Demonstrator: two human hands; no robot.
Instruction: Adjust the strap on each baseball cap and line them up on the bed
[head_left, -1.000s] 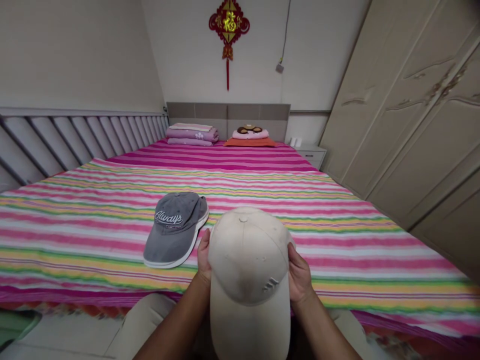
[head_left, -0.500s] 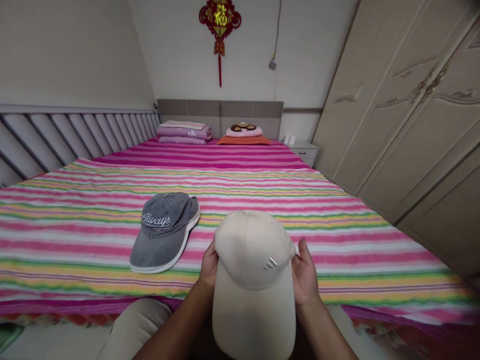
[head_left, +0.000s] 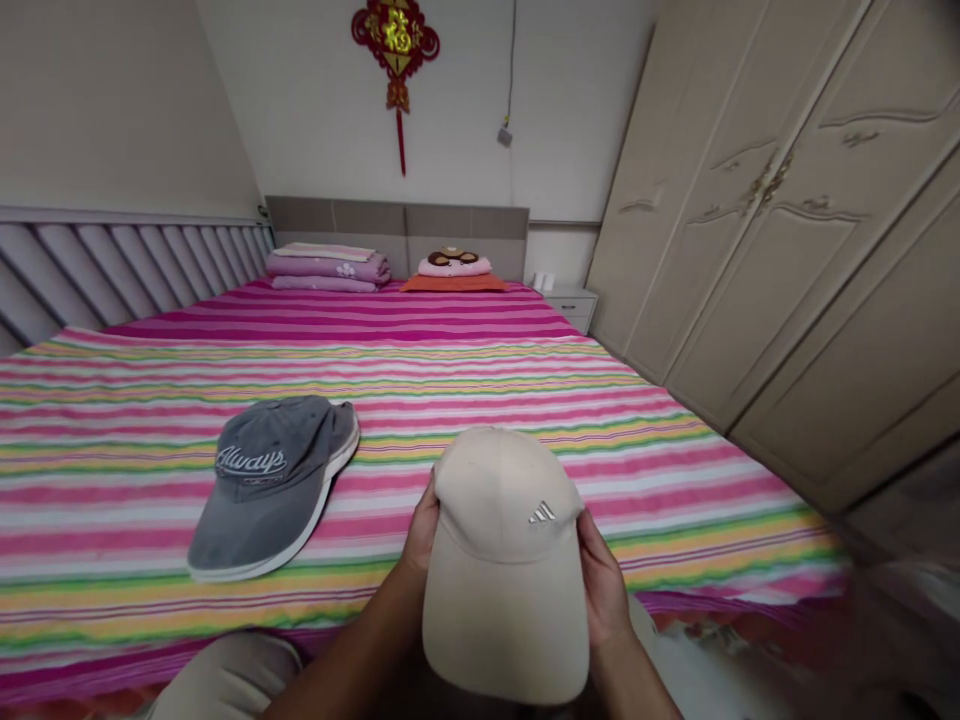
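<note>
Between my two hands is a beige baseball cap (head_left: 502,550), its brim pointing down toward me and a small striped logo on its front. My left hand (head_left: 422,525) grips the cap's left side, with some fingers hidden behind it. On the opposite side, my right hand (head_left: 602,580) holds the cap's edge, its fingers partly out of sight. A grey baseball cap (head_left: 274,485) with white "Always" lettering and a white brim edge lies on the striped bedspread (head_left: 420,400), to the left of my left hand.
Folded purple bedding (head_left: 326,268) and a pink folded item (head_left: 454,265) on an orange cloth sit by the headboard (head_left: 465,225). A railing (head_left: 135,270) runs along the left. At the right stand a nightstand (head_left: 574,305) and a tall wardrobe (head_left: 720,250).
The view has turned to the right, so the bed and grey cap appear farther left. My right thumb, raised before, now rests against the beige cap's side. The brim has tipped up slightly.
</note>
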